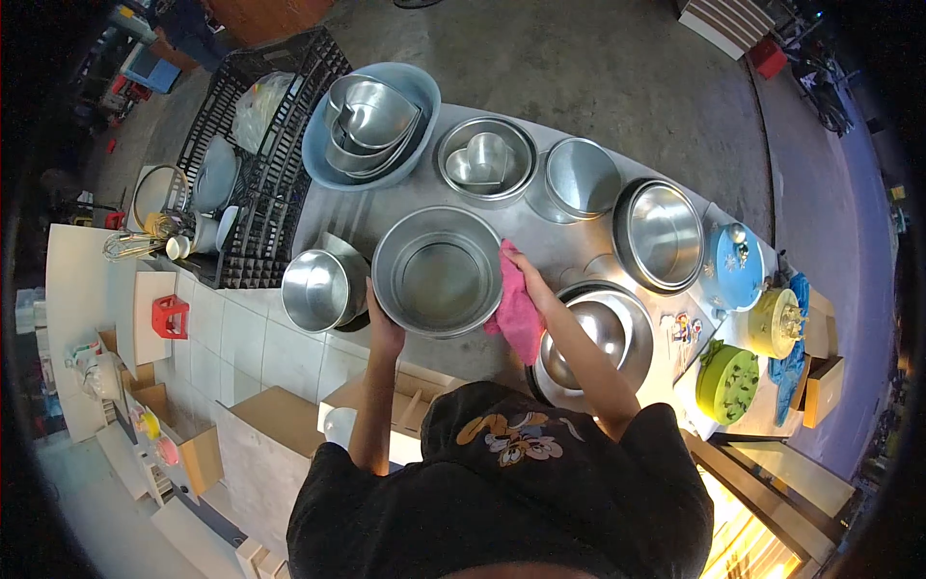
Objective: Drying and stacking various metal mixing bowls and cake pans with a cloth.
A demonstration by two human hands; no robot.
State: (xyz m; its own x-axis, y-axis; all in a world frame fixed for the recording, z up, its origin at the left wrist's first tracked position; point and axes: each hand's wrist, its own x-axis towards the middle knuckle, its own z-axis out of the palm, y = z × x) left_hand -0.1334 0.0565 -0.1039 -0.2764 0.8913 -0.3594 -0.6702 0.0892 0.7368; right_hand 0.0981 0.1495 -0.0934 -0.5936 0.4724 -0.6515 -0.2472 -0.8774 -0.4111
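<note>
A round metal cake pan point(440, 282) is held between my two hands above the steel table point(463, 362), its open top facing up. My left hand point(385, 327) grips the pan's left side. On the right side, my right hand point(528, 273) presses a pink cloth point(518, 313) against the rim, and the cloth hangs down below it. Just left of my left hand, a tilted round metal pan point(315, 291) leans by the table's edge. Several metal bowls and pans point(589, 340) lie nested beneath my right forearm.
A blue basin point(312, 155) holds heart-shaped tins point(380, 112). Behind are pans with small tins inside point(486, 161), a round tin point(583, 176) and stacked pans point(665, 233). Black plastic crates point(271, 195) stand left. Decorated cakes, blue point(736, 266) and green point(728, 380), sit right.
</note>
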